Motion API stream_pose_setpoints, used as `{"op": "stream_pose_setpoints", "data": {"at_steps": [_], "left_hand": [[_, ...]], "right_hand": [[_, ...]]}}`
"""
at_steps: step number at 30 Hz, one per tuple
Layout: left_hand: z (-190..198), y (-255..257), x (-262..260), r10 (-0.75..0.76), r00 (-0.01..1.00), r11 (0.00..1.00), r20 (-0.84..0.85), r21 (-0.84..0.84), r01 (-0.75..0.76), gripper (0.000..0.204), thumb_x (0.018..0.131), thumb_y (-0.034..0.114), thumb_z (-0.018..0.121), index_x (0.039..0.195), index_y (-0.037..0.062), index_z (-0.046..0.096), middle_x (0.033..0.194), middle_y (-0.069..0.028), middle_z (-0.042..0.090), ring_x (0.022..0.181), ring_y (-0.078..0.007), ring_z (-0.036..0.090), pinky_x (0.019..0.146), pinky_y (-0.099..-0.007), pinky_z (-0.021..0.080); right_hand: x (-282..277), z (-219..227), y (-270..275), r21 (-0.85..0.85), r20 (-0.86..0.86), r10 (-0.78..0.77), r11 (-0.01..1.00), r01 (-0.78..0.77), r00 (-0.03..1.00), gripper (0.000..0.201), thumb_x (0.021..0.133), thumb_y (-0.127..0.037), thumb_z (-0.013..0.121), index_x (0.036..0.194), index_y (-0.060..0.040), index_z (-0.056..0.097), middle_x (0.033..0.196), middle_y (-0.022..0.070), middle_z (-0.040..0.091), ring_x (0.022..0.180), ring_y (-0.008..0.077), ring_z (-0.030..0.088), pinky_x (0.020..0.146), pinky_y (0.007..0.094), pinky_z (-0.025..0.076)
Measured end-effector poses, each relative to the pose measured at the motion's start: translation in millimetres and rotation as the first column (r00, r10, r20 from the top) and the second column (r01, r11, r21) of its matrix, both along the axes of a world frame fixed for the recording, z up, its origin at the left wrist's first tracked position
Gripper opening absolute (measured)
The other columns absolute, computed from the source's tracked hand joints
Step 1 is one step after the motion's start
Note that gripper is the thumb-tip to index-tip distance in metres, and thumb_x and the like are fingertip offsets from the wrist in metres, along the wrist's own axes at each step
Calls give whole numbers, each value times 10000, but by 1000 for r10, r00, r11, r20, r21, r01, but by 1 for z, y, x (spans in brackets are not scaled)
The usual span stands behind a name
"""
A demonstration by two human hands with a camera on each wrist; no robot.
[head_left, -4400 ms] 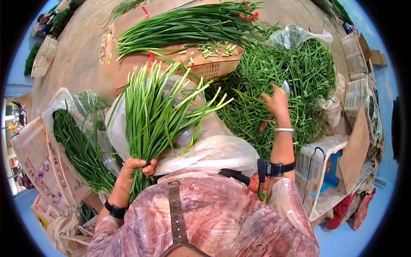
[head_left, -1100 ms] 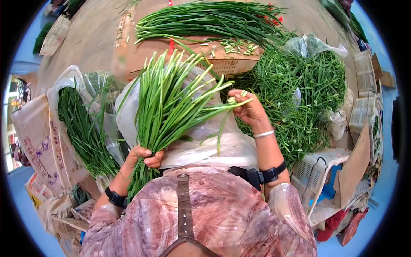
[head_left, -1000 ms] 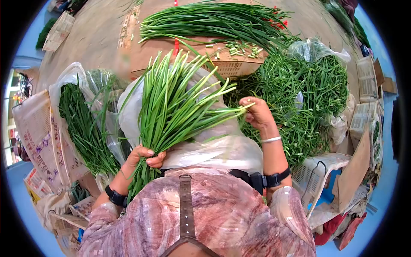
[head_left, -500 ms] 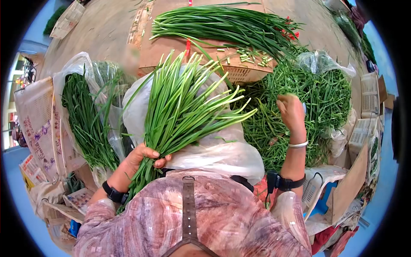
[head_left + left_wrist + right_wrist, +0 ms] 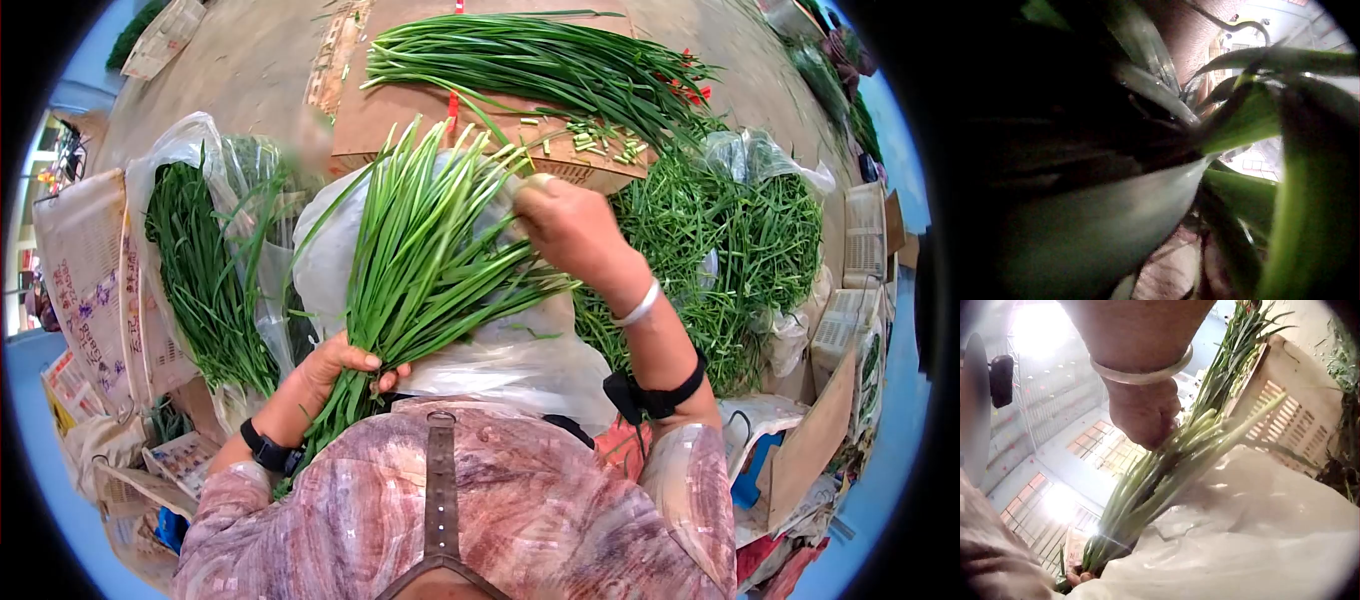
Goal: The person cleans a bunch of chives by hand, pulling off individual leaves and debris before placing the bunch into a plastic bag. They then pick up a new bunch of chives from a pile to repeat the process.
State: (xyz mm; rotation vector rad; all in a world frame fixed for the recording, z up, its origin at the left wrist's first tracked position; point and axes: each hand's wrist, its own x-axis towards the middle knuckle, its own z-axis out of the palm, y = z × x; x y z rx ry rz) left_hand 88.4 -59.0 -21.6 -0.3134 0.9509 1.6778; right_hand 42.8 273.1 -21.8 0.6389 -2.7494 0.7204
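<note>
My left hand [image 5: 345, 365] grips a bunch of garlic chives [image 5: 415, 250] low on its dark leaves, with the pale cut ends fanned up and away. My right hand [image 5: 565, 225], fingers curled, pinches at those pale ends on the bunch's right side. In the right wrist view the right hand [image 5: 1144, 415] is a fist against the stalk tips, its fingertips hidden. Broad chive leaves [image 5: 1241, 119] fill the left wrist view close up. Beneath the bunch, a whitish plastic sheet [image 5: 500, 370] covers the lap.
Ahead, a larger bunch of chives [image 5: 520, 60] lies on a cardboard-topped crate [image 5: 400, 115] beside cut stem pieces [image 5: 590, 137]. A heap of loose chives [image 5: 730, 230] spreads at right. Bagged chives [image 5: 205, 270] stand at left. Another white crate [image 5: 765, 415] sits at lower right.
My right hand pinched at stem ends, swung right over the loose heap, then came back left onto the bunch's pale ends. My left hand keeps its grip; the head view has shifted.
</note>
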Motion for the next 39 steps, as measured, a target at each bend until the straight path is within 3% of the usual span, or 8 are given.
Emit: {"op": "stream_pose_setpoints", "data": {"at_steps": [5, 9, 15, 25, 31, 33, 36, 39], "left_hand": [[0, 0, 1, -2, 1000, 1000, -24, -14, 2, 591, 646, 98, 669, 1183, -38, 461, 869, -197, 628, 613, -182, 609, 556, -262, 504], [-1, 0, 0, -1, 1000, 1000, -10, -3, 1, 588, 645, 94, 670, 1178, -44, 463, 864, -197, 628, 603, -180, 608, 561, -261, 507], [2, 3, -1, 13, 1000, 1000, 19, -4, -13, 577, 640, 94, 675, 1164, -44, 477, 857, -195, 628, 601, -175, 605, 568, -266, 513], [1, 0, 1, -3, 1000, 1000, -4, -1, 3, 552, 644, 93, 674, 1150, -28, 491, 866, -183, 621, 578, -176, 578, 545, -265, 486], [2, 1, 1, -1, 1000, 1000, 28, 18, 0, 520, 640, 83, 680, 1111, -34, 493, 838, -189, 599, 513, -164, 505, 464, -273, 389], [1, 1, 1, 3, 1000, 1000, 28, 25, -4, 522, 642, 78, 677, 1116, -31, 488, 836, -189, 597, 511, -165, 502, 464, -272, 390], [0, 1, 0, 2, 1000, 1000, 29, 29, -3, 510, 643, 70, 680, 1110, -25, 495, 827, -175, 602, 514, -159, 509, 475, -264, 409], [1, 3, 1, -11, 1000, 1000, 24, 23, 10, 495, 645, 73, 689, 1096, -21, 509, 821, -159, 609, 521, -152, 519, 488, -257, 428]], "right_hand": [[33, 13, 78, -37, 6, -264, 964, 264, 964, 111, 756, -40, 614, 859, -59, 577, 771, 127, 614, 679, 313, 602, 586, 366, 491], [63, -9, 156, 736, 212, -824, 488, 468, 525, 106, 774, -102, 607, 864, -58, 643, 888, 141, 643, 806, 320, 623, 699, 418, 495], [38, 17, 45, -245, 199, -105, 957, 154, 974, 231, 717, -42, 680, 944, -41, 640, 943, 125, 632, 776, 273, 607, 653, 341, 502], [50, 31, 38, -170, 1, -110, 980, 108, 994, 103, 714, -90, 671, 810, -97, 636, 788, 62, 607, 665, 262, 603, 568, 359, 488], [87, -9, 165, 201, 399, -419, 908, 368, 815, 116, 740, -90, 646, 849, -54, 661, 830, 140, 643, 713, 299, 626, 627, 388, 488], [101, -35, 213, 696, 292, -847, 507, 508, 445, 175, 738, -112, 636, 898, -44, 656, 855, 163, 647, 766, 324, 632, 677, 412, 495], [102, -22, 218, 801, 161, -950, 285, 526, 269, 256, 756, -148, 629, 990, -44, 638, 1001, 207, 619, 897, 339, 615, 773, 408, 497], [67, 6, 151, 398, 228, -770, 633, 664, 596, 350, 757, -215, 669, 1065, -56, 624, 1066, 173, 604, 931, 314, 599, 810, 368, 481]]}}
